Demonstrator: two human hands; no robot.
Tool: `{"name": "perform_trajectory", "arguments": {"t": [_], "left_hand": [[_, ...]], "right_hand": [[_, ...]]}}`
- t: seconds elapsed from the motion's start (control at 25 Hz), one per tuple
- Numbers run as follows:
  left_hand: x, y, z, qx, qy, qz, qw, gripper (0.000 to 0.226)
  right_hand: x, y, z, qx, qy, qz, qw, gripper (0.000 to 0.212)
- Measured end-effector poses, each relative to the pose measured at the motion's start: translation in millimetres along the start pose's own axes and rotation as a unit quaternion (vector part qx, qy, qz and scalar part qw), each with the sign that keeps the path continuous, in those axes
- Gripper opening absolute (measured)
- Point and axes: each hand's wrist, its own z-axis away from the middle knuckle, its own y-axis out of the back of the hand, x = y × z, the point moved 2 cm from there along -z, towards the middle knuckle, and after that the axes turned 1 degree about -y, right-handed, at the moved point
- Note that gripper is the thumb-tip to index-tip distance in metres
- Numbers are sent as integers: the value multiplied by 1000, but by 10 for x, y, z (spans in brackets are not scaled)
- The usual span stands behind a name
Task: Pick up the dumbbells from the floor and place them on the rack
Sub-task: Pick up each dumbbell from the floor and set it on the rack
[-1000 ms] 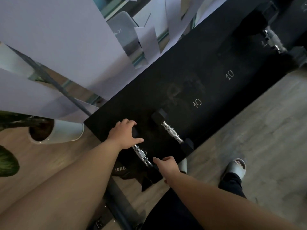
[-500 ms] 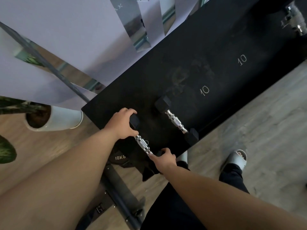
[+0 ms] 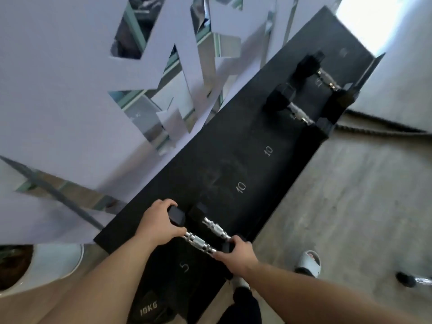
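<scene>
A small black dumbbell with a chrome handle (image 3: pixel 198 242) lies on the near end of the black rack shelf (image 3: pixel 233 148). My left hand (image 3: pixel 159 224) grips its far head. My right hand (image 3: pixel 236 256) grips its near head. A second small dumbbell (image 3: pixel 214 226) lies right beside it, to the right, almost touching. Two bigger dumbbells (image 3: pixel 301 113) (image 3: pixel 327 78) rest at the shelf's far end. Another dumbbell (image 3: pixel 413 279) lies on the floor at the right edge.
White numbers 10, 10 and 5 mark the shelf. A 10KG weight (image 3: pixel 149 308) sits under the shelf's near end. A white plant pot (image 3: pixel 53 263) stands at the left, a black rope (image 3: pixel 385 130) lies on the floor at far right, and my sandalled foot (image 3: pixel 308 263) is near the rack.
The held dumbbell has shifted right along the shelf until it lies close beside the second small one. The view has tilted up, so the far end of the rack shows.
</scene>
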Motion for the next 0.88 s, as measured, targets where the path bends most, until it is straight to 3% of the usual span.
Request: {"name": "perform_trajectory", "arguments": {"t": [0.4, 0.6, 0.88], "left_hand": [[1983, 179, -1055, 60, -107, -34, 992, 74], [2727, 147, -1649, 60, -123, -52, 989, 73], [3202, -92, -2385, 33, -117, -32, 992, 77]], "right_hand": [[-135, 1882, -677, 153, 24, -84, 984, 71], [-112, 2509, -1125, 166, 17, -115, 979, 72], [-73, 2983, -1719, 159, -19, -115, 980, 73]]}}
